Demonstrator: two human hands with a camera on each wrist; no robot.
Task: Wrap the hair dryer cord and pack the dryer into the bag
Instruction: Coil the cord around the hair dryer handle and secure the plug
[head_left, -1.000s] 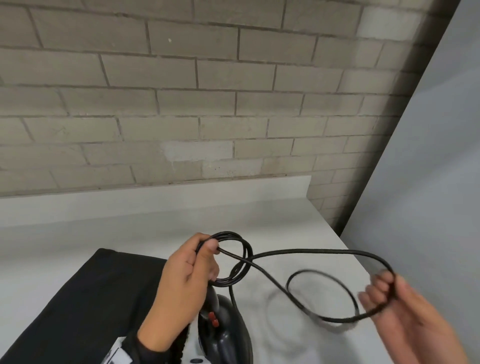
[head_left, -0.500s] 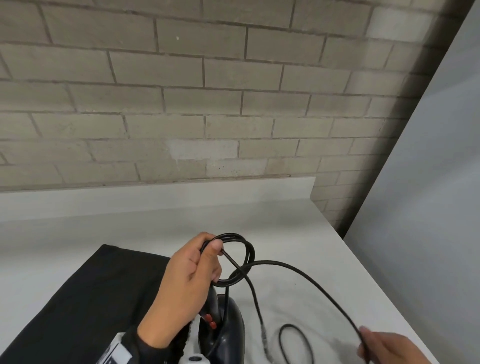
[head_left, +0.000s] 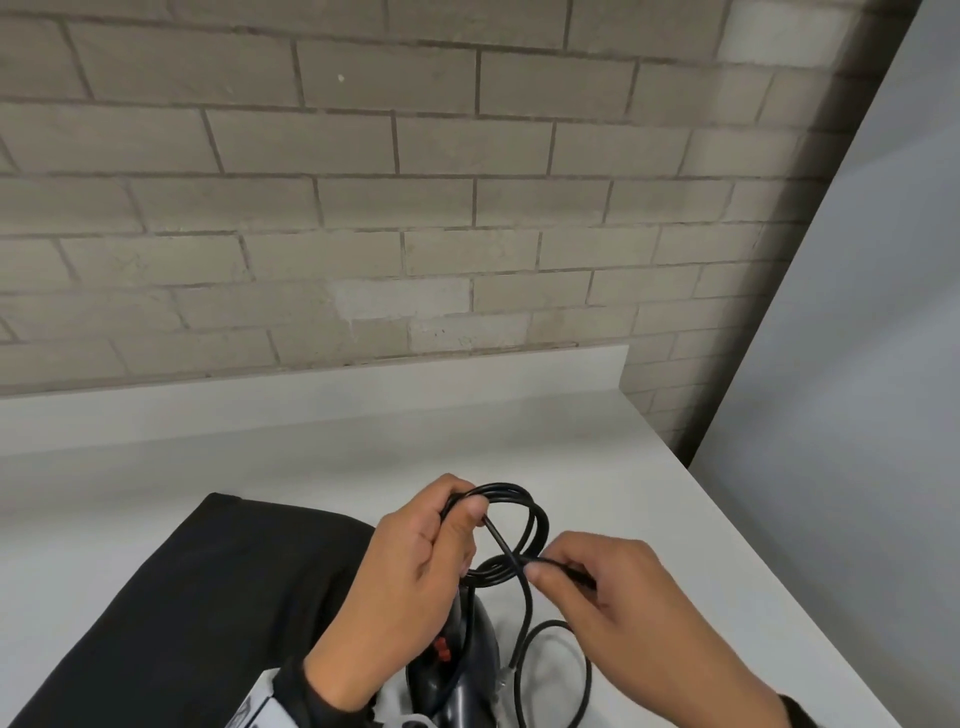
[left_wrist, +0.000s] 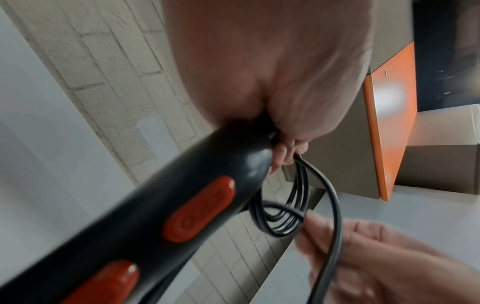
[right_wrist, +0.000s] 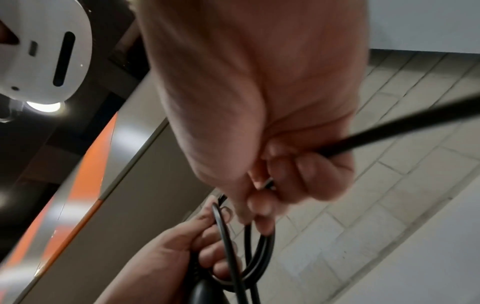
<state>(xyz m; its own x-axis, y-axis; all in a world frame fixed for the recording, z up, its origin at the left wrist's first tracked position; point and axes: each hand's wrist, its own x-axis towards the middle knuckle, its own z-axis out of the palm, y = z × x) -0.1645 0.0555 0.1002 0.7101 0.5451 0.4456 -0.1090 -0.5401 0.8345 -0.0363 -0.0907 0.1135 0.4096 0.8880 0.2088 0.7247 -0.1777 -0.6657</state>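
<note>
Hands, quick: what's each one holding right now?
Left hand: fingers curled round the coiled cord and the hair dryer handle.
Right hand: pinching the loose cord near the coil.

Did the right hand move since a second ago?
Yes. The right hand came in leftward from the counter's right edge, and now pinches the cord right beside the coil held by the left hand.
</note>
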